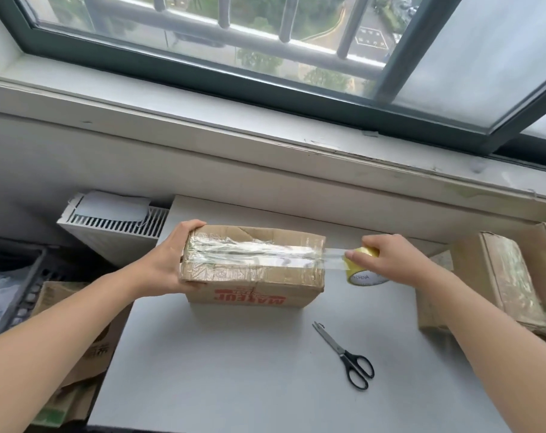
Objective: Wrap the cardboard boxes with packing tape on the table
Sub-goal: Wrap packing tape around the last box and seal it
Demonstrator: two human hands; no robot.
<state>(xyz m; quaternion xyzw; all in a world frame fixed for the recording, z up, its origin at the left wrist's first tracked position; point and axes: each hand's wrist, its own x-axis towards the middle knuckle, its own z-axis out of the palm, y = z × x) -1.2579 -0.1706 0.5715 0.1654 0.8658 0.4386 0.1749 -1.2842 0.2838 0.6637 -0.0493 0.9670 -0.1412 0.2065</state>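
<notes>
One head view looks forward and down from close above: table (234,370) beneath the left hand (168,260) and right hand (387,257), window (265,42) beyond them.

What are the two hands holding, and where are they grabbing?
The left hand grips the cardboard box by its left end. The right hand holds the tape roll around its outside, tape stretched to the box.

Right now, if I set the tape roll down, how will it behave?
The tape roll is round, so on edge it would probably roll. The stretched strip ties it to the cardboard box, likely tugging it back. Gripped by the right hand alone, it seems light.
</notes>
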